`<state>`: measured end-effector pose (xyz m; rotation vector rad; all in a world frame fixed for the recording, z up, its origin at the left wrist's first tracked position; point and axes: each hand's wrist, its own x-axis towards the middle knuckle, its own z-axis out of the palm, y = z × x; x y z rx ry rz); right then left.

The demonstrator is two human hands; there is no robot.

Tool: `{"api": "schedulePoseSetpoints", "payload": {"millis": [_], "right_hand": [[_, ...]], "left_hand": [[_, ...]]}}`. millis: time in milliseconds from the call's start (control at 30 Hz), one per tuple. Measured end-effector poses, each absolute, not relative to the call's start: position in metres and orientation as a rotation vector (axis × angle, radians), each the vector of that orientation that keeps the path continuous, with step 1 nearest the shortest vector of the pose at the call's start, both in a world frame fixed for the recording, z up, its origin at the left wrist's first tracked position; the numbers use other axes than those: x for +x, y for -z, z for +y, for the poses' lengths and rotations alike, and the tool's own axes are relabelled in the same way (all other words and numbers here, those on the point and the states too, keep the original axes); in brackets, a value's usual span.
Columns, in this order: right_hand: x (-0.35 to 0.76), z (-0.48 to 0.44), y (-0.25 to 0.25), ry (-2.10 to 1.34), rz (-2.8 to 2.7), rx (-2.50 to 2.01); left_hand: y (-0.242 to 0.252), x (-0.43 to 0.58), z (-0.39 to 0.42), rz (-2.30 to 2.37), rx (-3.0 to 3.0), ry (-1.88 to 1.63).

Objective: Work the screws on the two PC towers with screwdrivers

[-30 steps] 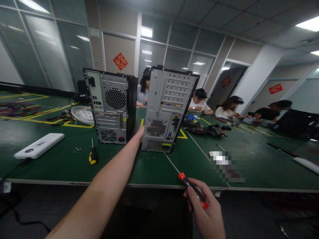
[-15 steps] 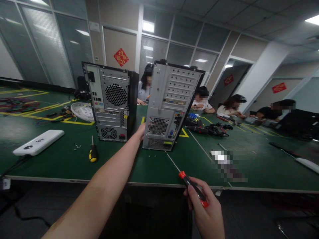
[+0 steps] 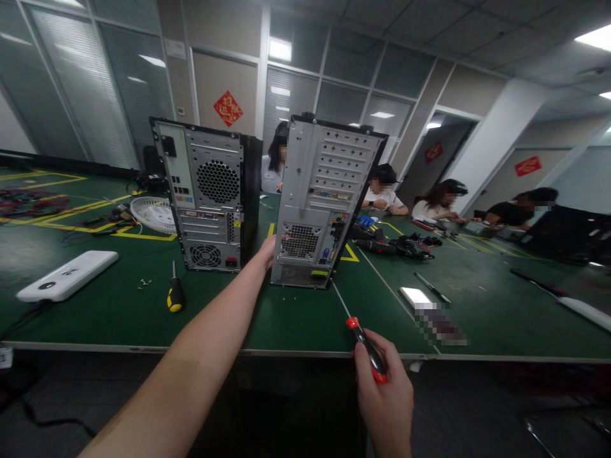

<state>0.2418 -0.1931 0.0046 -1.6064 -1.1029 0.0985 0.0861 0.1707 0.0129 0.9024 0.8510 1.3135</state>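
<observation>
The table (image 3: 296,327) has a green top, a pale near edge and yellow tape (image 3: 153,237) markings. Two towers stand upright on it, rear panels facing near: the left tower (image 3: 210,216) and, with a gap between, the right tower (image 3: 324,203). Two small screws (image 3: 289,298) lie just near of the right tower. Near left: a white device (image 3: 69,277), a group of screws (image 3: 144,283), a yellow-and-black screwdriver (image 3: 175,299). Far left: wires (image 3: 31,205) and a white basket (image 3: 153,215). Right: black cables (image 3: 417,247), a pen (image 3: 432,288) and a partly pixelated flat object (image 3: 416,297).
</observation>
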Motion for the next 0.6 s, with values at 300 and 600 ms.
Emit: {"api": "schedulePoseSetpoints", "payload": {"millis": [300,600], "right_hand": [[0.239,-0.177,0.003,-0.005,-1.099,-1.655],[0.235,-0.167,0.004,-0.038,-1.082,-1.682]], "left_hand": [[-0.021,0.087,0.161,0.855,0.886,-1.291],[-0.023,0.086,0.156,0.818,0.912,-1.295]]}}
